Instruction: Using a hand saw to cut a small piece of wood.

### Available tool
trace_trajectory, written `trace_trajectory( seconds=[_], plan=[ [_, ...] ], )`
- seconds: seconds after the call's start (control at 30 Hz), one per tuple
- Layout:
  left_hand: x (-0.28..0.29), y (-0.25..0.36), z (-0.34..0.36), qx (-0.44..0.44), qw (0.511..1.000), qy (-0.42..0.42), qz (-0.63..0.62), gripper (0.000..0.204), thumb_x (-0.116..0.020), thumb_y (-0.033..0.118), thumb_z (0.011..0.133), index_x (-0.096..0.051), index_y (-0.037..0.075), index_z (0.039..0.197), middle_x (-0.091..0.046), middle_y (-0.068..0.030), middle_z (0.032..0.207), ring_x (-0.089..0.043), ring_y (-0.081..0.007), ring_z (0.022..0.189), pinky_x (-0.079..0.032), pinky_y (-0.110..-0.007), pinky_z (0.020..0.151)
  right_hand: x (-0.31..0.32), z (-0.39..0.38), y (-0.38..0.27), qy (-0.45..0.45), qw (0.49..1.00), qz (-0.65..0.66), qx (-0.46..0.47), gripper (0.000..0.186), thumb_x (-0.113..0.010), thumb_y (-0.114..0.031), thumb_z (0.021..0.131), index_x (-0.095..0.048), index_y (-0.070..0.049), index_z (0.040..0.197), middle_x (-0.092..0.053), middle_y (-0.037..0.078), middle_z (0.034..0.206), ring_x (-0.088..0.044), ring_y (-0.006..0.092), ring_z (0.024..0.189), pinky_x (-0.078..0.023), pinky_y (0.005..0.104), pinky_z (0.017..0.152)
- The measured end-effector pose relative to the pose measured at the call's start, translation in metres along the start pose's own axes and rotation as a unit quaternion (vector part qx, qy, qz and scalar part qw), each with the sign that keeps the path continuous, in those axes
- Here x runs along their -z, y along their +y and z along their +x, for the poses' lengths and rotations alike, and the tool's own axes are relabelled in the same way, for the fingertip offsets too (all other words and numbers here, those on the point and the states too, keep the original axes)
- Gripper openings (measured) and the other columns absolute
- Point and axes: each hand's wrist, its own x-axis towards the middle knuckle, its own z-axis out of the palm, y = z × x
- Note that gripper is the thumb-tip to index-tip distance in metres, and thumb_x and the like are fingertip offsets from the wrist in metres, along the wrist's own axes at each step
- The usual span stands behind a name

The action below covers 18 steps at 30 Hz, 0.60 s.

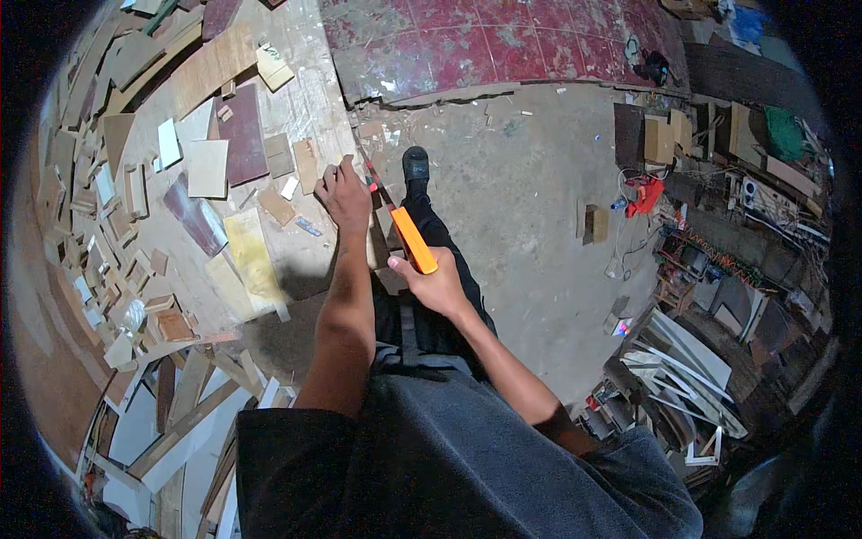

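My right hand (437, 284) is wrapped around the orange handle of a handsaw (414, 241). Its narrow dark blade points away from me and slightly left, running along the edge of the wooden work surface (334, 99). On that surface, close to the edge, rests my left hand (346, 199), fingers apart and stretched forward beside the blade. Just left of its fingertips lies a small tan wood piece (305, 164). Whether the blade touches wood is too small to tell.
Wood offcuts, a dark red panel (241, 135) and a yellow-stained board (252, 260) lie on the left. Scrap boards (184, 440) pile up at lower left. Cables, an orange-red item (644, 196) and white strips (682, 373) clutter the right. Red tiles (485, 45) border the concrete floor.
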Motion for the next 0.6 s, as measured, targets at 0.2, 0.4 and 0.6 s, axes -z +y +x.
trace_trajectory(
  seconds=[0.2, 0.4, 0.6],
  plan=[
    [-0.005, 0.004, -0.005, 0.013, 1.000, -0.015, -0.005, 0.039, -0.064, 0.008, 0.086, -0.060, 0.012, 0.125, -0.066, -0.0052, 0.100, -0.057, -0.0244, 0.110, -0.038, -0.046, 0.093, 0.002, 0.002, -0.014, -0.004, 0.999, 0.019, -0.042, 0.039, -0.076, -0.020, 0.089, -0.057, 0.001, 0.063, -0.053, 0.000, 0.055, -0.047, 0.0073, 0.052, -0.040, 0.0307, 0.049],
    [-0.003, 0.011, -0.009, 0.045, 0.999, -0.020, 0.009, 0.041, -0.064, 0.008, 0.084, -0.060, 0.014, 0.125, -0.067, -0.0031, 0.103, -0.055, -0.0226, 0.113, -0.036, -0.045, 0.095, 0.034, 0.027, -0.017, -0.023, 0.999, -0.023, -0.027, 0.033, -0.077, -0.022, 0.088, -0.062, 0.002, 0.071, -0.055, 0.001, 0.057, -0.049, 0.0082, 0.055, -0.043, 0.0309, 0.053],
    [0.000, 0.003, -0.005, 0.014, 1.000, -0.005, 0.018, 0.042, -0.064, 0.006, 0.083, -0.060, 0.013, 0.124, -0.065, -0.0029, 0.096, -0.056, -0.0217, 0.107, -0.036, -0.044, 0.093, 0.017, 0.019, -0.014, -0.050, 0.998, -0.019, 0.024, 0.037, -0.076, -0.025, 0.089, -0.057, 0.001, 0.069, -0.050, 0.000, 0.056, -0.046, 0.0086, 0.055, -0.041, 0.0324, 0.052]
  ],
)
